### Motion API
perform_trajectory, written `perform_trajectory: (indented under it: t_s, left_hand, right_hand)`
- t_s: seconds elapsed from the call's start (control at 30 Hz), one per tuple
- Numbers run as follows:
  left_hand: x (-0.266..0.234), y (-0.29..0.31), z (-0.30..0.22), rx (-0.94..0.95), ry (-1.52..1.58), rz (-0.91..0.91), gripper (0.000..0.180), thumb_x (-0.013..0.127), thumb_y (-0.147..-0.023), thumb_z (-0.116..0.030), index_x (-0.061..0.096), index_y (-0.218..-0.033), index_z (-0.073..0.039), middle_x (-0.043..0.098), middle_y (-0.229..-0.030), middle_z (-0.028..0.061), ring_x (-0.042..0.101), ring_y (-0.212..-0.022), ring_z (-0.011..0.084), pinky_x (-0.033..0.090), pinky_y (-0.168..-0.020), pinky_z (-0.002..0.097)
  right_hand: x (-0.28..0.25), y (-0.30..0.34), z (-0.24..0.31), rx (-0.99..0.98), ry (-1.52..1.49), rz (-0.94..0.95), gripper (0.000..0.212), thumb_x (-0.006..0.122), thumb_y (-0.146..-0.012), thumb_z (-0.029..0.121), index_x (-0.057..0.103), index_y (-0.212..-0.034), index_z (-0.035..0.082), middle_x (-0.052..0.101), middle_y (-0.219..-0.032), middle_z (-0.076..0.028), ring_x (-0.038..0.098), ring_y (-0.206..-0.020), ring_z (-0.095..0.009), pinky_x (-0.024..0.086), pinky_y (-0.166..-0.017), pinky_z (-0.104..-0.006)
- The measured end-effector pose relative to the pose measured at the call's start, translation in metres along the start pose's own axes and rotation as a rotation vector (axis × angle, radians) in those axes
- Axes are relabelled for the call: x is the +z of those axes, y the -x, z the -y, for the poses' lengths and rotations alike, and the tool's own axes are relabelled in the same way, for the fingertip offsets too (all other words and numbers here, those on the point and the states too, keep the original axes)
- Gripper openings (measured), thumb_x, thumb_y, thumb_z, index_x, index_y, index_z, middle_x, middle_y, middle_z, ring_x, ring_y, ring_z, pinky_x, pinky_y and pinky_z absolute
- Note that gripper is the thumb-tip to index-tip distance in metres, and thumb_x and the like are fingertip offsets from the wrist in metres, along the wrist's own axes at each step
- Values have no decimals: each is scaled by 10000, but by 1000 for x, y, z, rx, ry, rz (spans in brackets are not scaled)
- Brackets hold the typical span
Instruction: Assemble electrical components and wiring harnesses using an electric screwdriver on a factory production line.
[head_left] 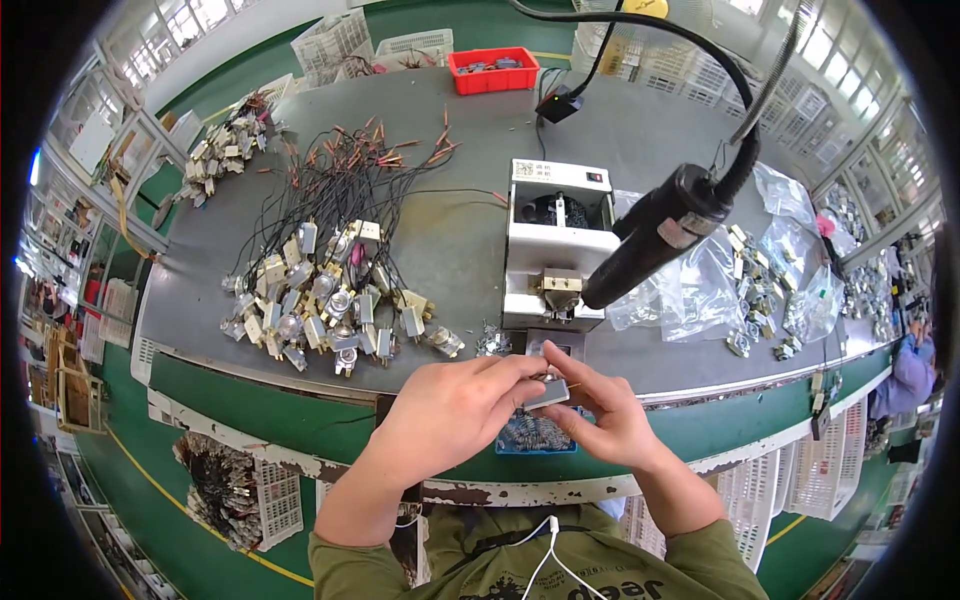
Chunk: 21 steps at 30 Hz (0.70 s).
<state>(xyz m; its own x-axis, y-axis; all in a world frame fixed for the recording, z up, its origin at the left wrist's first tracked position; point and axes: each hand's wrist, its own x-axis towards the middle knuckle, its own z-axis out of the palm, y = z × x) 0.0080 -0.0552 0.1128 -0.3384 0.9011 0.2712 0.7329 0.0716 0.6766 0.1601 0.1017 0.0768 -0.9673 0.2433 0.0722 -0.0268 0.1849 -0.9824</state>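
A small grey rectangular part (546,396) is held between my two hands near the front edge of the bench. My left hand (450,405) pinches it from the left, thumb and fingers closed. From the right, my right hand (608,412) grips it too, its forefinger reaching over the top. The fingers hide much of the part. Just beyond them stands a white screw feeder (560,240) with a metal block on its front. A black electric screwdriver (655,235) hangs slanted at its right side. Below my hands sits a blue tray (510,447) of small metal pieces.
On the left lies a heap of small grey and cream parts (320,300) with black wires (340,180). More parts pile at the far left (228,150). A red bin (492,70) stands at the back. Clear plastic bags (690,290) and loose parts (757,290) lie right.
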Motion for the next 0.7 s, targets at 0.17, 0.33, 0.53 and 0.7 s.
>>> perform_trajectory:
  t_s: [0.17,0.33,0.53,0.7]
  left_hand:
    - [-10,19,-14,-69,-163,11,339,773,-828,-263,685,-1110,-96,718,-960,72,696,-743,252,553,-609,335]
    - [-60,110,38,-392,-436,-395,334,766,-824,-141,683,-1141,-78,704,-979,100,671,-787,239,538,-684,318]
    - [-93,406,169,-1022,-717,-725,313,620,-950,-181,626,-1229,-37,642,-1173,156,622,-1085,311,485,-923,374]
    - [42,548,162,-1263,-555,-551,314,652,-917,-264,660,-1174,-84,685,-1081,159,643,-1029,350,495,-899,413]
  right_hand:
    - [4,-3,-6,-92,65,83,704,640,-868,-53,368,-1509,51,613,-1316,-185,679,-1062,-226,554,-874,-343]
    - [0,4,-16,-156,-20,13,726,547,-908,-63,236,-1551,71,481,-1429,-234,643,-1107,-267,546,-889,-358]
    - [9,11,-36,-89,-221,-114,623,573,-956,47,300,-1516,26,529,-1351,-238,661,-988,-216,557,-819,-324]
    - [6,10,-39,-61,-236,-91,541,543,-964,-16,366,-1475,7,534,-1363,-224,650,-987,-192,532,-841,-314]
